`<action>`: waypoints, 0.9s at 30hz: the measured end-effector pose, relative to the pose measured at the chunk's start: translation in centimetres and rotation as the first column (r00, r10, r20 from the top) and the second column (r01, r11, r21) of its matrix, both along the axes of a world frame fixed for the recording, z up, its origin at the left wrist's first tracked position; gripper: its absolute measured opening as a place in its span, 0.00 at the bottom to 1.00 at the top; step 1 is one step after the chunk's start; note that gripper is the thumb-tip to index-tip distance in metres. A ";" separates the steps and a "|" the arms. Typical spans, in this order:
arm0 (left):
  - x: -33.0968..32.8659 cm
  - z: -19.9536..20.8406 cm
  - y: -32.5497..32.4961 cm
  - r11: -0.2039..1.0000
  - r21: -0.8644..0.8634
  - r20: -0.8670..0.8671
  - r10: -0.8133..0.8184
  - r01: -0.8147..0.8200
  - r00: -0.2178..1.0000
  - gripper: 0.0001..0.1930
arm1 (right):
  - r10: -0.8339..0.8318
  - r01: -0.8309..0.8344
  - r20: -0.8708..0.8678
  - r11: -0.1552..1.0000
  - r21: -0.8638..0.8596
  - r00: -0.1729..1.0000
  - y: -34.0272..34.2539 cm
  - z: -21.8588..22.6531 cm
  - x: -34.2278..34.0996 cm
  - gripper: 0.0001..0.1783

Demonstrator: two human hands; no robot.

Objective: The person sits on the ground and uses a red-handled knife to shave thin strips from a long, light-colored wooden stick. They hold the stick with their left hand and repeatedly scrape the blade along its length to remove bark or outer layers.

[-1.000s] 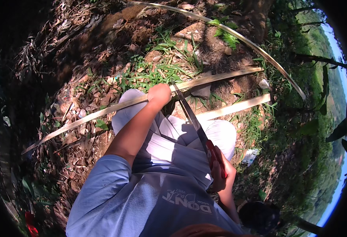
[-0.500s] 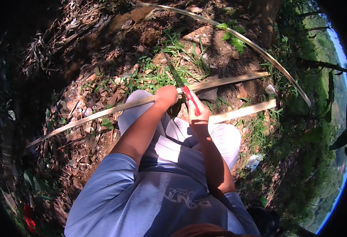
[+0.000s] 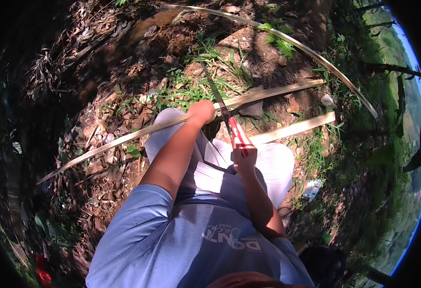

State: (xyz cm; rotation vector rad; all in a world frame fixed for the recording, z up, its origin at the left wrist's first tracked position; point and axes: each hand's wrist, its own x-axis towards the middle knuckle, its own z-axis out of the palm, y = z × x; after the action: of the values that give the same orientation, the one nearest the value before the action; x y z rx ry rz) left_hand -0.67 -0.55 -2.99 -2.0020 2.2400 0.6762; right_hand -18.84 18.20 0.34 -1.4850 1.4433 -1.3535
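My left hand (image 3: 201, 112) is closed around a long pale wooden strip (image 3: 143, 132), which lies across my left knee and slants up to the right. In my right hand (image 3: 245, 156) is the red handle of a handsaw (image 3: 213, 87) with a long, narrow dark blade. The blade crosses the strip just right of my left fist, its tip pointing away from me over the grass. The hand partly hides the handle. Whether the teeth have cut into the wood, I cannot tell.
A shorter pale board (image 3: 296, 127) sticks out beyond my right knee. Farther off, a long curved strip (image 3: 311, 54) lies on the ground. Leaf litter, grass and a flat stone (image 3: 252, 109) are around my legs. Something red (image 3: 42, 271) lies at lower left.
My right hand has drawn the saw back toward my body, so its handle sits nearer to me. My left hand keeps its hold on the strip.
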 end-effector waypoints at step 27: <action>2.0 -1.0 -5.7 0.913 0.360 -0.348 -0.056 0.189 0.936 0.18 | 0.027 -0.026 -0.007 0.993 0.118 1.000 12.0 14.5 -4.3 0.27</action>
State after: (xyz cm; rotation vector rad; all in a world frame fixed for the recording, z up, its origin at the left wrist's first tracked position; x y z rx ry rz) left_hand 1.36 -6.23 -3.94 -1.6349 2.1419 1.4071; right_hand -23.10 30.19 14.87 -1.4305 1.4776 -1.2258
